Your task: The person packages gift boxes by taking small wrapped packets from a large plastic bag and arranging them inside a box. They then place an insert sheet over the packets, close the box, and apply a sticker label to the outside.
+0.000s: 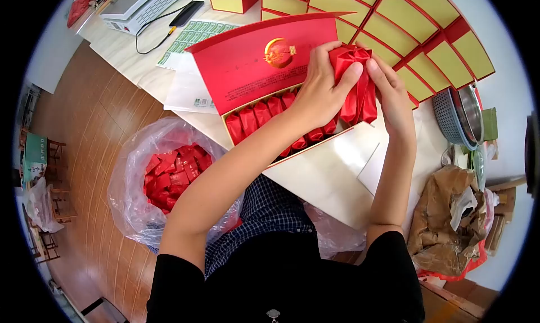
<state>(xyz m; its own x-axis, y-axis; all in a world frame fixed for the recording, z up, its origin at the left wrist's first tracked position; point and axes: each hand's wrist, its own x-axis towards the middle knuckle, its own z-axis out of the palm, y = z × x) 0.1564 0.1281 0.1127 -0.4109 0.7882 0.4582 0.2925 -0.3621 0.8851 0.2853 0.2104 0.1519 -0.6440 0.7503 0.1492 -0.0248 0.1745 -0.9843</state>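
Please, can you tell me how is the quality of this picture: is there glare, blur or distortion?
Head view: strong wide-angle distortion, round black border, and the stacked boxes bow in a curve; whitish glare on the table beside the red box's open lid; hands and red packets look fairly sharp; small print on the lid is unreadable; black shirt shows little detail.

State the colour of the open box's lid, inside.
The lid's inside is red with a gold emblem, best seen in the head view.

I'm in a small packing workspace, judging by the stacked red-and-yellow cardboard boxes [394, 36] and clear plastic bag of red packets [132, 179].
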